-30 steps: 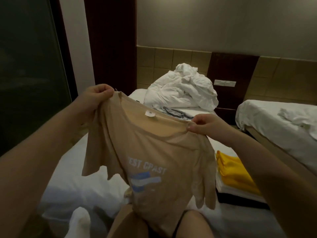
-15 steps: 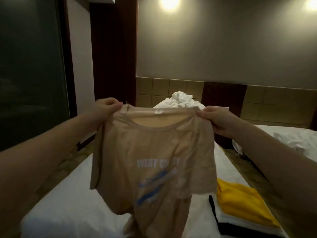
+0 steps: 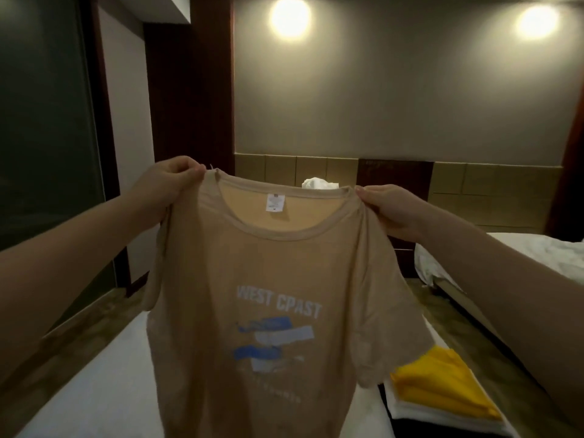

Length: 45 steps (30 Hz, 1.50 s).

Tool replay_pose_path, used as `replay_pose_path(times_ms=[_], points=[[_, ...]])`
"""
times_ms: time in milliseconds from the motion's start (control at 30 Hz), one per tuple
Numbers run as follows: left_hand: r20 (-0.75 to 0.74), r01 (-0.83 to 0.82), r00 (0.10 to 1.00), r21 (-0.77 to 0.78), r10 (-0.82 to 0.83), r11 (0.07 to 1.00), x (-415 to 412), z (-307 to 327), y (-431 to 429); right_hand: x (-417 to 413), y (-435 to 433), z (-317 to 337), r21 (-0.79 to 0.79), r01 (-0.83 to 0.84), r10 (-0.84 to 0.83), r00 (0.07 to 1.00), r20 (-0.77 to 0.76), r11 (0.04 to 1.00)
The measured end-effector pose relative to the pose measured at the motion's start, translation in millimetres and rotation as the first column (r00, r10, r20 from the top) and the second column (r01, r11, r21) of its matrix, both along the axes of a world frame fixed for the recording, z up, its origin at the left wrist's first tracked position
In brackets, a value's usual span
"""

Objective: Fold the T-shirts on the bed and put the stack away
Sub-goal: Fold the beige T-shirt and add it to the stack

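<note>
A beige T-shirt point(image 3: 278, 279) with "WEST CPAST" lettering and blue and white stripes hangs spread out in front of me, above the white bed point(image 3: 94, 393). My left hand point(image 3: 167, 188) pinches its left shoulder and my right hand point(image 3: 388, 210) pinches its right shoulder, both at the collar's ends. The print faces me and the neck label shows. A stack of folded T-shirts point(image 3: 442, 393) lies on the bed at the lower right, with a yellow one on top, white below and black at the bottom.
A crumpled white duvet point(image 3: 319, 183) peeks over the collar at the head of the bed. A second bed point(image 3: 505, 254) stands to the right across a narrow floor gap. A dark window point(image 3: 41, 137) fills the left wall. Two wall lamps shine above.
Both hands have lifted the beige T-shirt higher and drawn its shoulders apart, so it hangs flatter. My view has tilted up toward the wall.
</note>
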<state>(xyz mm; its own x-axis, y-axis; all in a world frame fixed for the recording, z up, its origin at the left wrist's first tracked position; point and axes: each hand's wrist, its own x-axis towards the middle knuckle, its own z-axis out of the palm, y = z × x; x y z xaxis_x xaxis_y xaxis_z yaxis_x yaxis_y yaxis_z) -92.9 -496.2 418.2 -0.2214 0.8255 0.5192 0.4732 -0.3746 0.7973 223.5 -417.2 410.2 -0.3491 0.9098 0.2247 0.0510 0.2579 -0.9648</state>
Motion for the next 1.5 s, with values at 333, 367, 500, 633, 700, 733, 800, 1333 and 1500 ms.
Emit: replay_pose_path(times_ms=[333, 367, 500, 633, 700, 733, 800, 1333, 1500], points=[[-0.056, 0.195, 0.969, -0.426, -0.24, 0.884, -18.1, -0.2, 4.6, 10.8, -0.7, -9.0, -0.02, 0.038, -0.026, 0.901, 0.432, 0.999], [-0.095, 0.204, 0.949, -0.539, -0.3, 0.817, -22.5, 0.4, 3.1, 12.7, 1.1, -10.9, 0.009, 0.051, -0.049, 0.876, 0.479, 0.999], [-0.249, 0.116, 0.886, -0.698, -0.392, 0.707, -27.6, -7.3, 6.4, 9.4, 8.1, -21.7, 0.269, 0.097, -0.227, 0.832, 0.506, 0.958], [-0.009, 0.303, 0.946, -0.334, -0.325, 0.893, -19.0, 2.6, 12.7, -0.9, 15.6, -9.3, 0.408, 0.246, -0.336, 0.927, 0.165, 0.879], [0.016, 0.306, 0.949, -0.3, -0.316, 0.904, -13.4, 6.7, 17.4, -8.8, 20.0, -0.3, 0.382, 0.308, -0.349, 0.936, 0.042, 0.871], [-0.079, 0.224, 0.961, -0.342, -0.266, 0.913, -9.3, 4.4, 21.6, -13.5, 22.8, 1.1, 0.399, 0.295, -0.362, 0.927, 0.1, 0.868], [-0.171, 0.054, 0.979, -0.312, -0.112, 0.948, -3.5, -2.5, 30.2, -19.5, 27.4, -2.9, 0.473, 0.241, -0.401, 0.874, 0.275, 0.848], [0.559, 0.072, 0.827, -0.212, 0.06, 0.975, 84.9, -70.5, -2.2, -23.0, -40.8, -46.5, 0.111, 0.434, -0.403, 0.888, -0.222, 0.894], [0.6, 0.036, 0.793, -0.221, 0.107, 0.975, 105.1, -130.0, -12.7, -56.2, -64.2, -109.4, 0.202, 0.486, -0.475, 0.874, -0.101, 0.85]])
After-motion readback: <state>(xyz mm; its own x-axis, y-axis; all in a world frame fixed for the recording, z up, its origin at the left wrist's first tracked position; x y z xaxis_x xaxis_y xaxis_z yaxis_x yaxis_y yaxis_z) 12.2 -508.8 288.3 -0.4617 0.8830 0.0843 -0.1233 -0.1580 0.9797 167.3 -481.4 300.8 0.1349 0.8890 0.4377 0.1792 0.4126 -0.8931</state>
